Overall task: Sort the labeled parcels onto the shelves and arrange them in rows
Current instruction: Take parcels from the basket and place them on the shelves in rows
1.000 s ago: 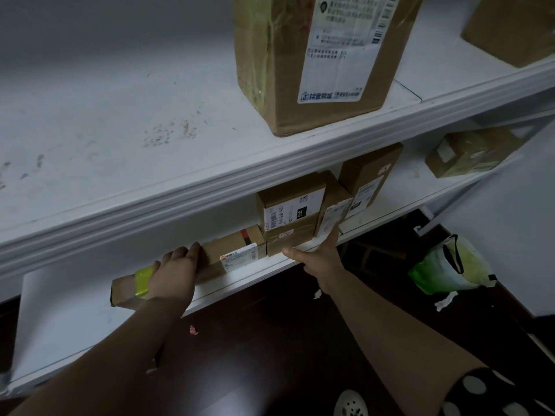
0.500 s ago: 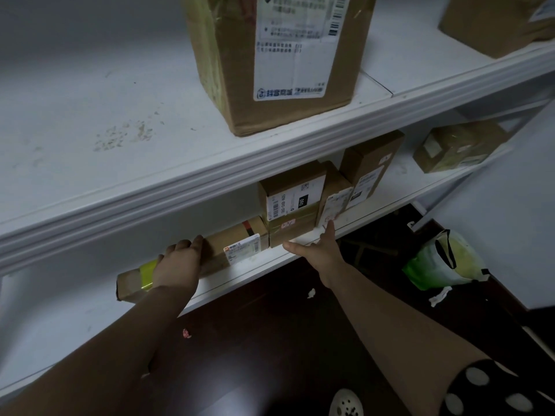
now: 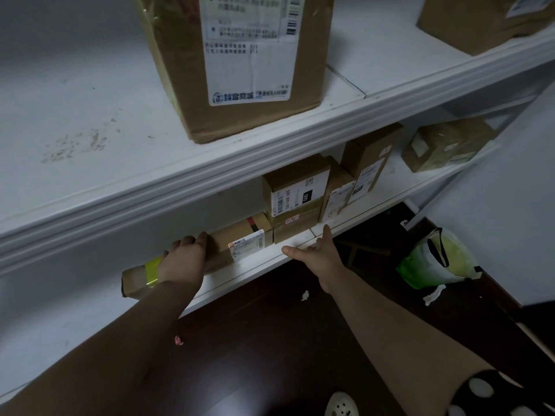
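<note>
A long flat brown parcel (image 3: 240, 241) with yellow tape and a white label lies on the lower shelf (image 3: 261, 262). My left hand (image 3: 183, 259) lies on top of its middle, fingers curled over the far edge. To its right stands a row of labeled boxes: a stacked pair (image 3: 295, 190), a narrow box (image 3: 341, 190) and a taller one (image 3: 371, 160). My right hand (image 3: 321, 253) is spread open at the shelf's front edge, below those boxes, holding nothing.
A big labeled carton (image 3: 240, 64) stands on the upper shelf (image 3: 90, 100), another box (image 3: 480, 19) at its far right. A taped box (image 3: 444, 145) sits far right on the lower shelf. A green and white bag (image 3: 438, 262) lies on the dark floor.
My right hand has drawn back from the narrow box to the shelf's edge. The left hand stays on the long parcel. The view has shifted slightly.
</note>
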Demonstrator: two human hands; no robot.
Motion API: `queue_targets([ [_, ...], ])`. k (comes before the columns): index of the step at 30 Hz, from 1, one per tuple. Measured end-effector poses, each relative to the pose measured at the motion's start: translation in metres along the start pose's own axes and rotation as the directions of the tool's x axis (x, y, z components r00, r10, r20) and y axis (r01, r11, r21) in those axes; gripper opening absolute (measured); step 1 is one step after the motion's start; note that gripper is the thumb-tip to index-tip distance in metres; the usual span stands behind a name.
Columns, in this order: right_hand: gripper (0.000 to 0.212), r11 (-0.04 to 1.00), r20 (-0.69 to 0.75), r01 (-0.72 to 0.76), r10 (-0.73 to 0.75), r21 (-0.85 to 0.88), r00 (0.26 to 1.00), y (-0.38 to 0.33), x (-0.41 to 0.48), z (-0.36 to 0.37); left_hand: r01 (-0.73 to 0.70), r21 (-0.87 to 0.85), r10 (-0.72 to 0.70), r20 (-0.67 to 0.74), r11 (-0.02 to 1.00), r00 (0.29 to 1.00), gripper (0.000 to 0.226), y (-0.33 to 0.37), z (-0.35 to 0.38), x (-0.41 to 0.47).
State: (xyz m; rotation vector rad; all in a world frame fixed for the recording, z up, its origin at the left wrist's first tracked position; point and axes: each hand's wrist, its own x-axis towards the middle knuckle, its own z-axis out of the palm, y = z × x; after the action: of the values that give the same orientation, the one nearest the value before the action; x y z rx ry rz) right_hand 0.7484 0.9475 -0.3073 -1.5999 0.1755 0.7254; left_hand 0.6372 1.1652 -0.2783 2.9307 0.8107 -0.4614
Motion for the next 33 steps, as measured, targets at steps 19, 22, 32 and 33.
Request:
queue_targets([
  [19,0.116,1.000,-0.004,-0.010,0.010,0.025,1.000,-0.001,0.006,-0.023,-0.048,0.036,0.048,-0.005,0.998,0.999,0.063,0.045,-0.004,0.024],
  [22,0.114,1.000,-0.004,-0.016,0.016,0.015,1.000,0.000,0.006,-0.026,-0.037,0.051,0.037,0.002,0.998,0.999,0.066,0.046,-0.004,0.025],
  [32,0.108,1.000,-0.034,0.009,-0.010,-0.004,0.999,-0.025,-0.030,-0.033,-0.097,0.090,0.103,-0.061,0.991,0.993,0.075,0.068,-0.030,-0.005],
  [33,0.108,1.000,-0.049,0.016,-0.016,-0.002,0.999,-0.032,-0.042,-0.033,-0.132,0.088,0.137,-0.057,0.987,0.989,0.075,0.072,-0.037,-0.013],
])
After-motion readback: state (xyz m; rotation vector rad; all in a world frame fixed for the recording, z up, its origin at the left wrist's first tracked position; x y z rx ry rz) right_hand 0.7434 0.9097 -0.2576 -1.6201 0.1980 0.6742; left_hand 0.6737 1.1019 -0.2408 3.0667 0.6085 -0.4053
